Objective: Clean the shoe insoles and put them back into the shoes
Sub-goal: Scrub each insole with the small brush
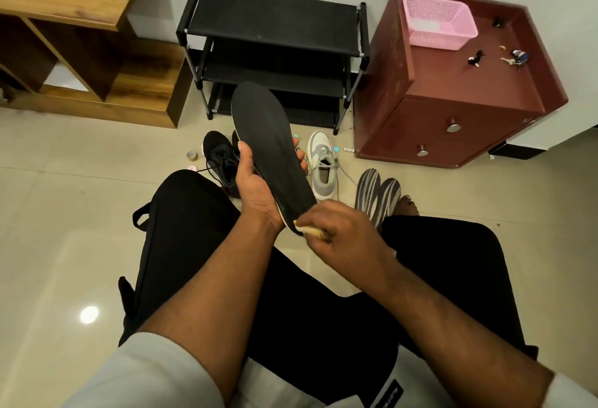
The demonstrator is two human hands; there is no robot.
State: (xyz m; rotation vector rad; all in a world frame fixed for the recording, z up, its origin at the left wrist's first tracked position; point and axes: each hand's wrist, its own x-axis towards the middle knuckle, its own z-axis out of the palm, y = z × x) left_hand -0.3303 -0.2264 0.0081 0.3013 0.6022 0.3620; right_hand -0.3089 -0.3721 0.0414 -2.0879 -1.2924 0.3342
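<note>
Before the shoe rack [275, 51], left hand [259, 187] grips the black insole [268, 148] steady; right hand [339, 229] pinches what looks like a cloth [309, 230], wiping its heel.

Warm indoor light, lamp glare on floor tile [89, 314]; wide-angle bend at edges; slight softness.

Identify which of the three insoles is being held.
The plain black insole, gripped by the left hand. The two striped insoles lie on the floor beside the grey shoe.
</note>
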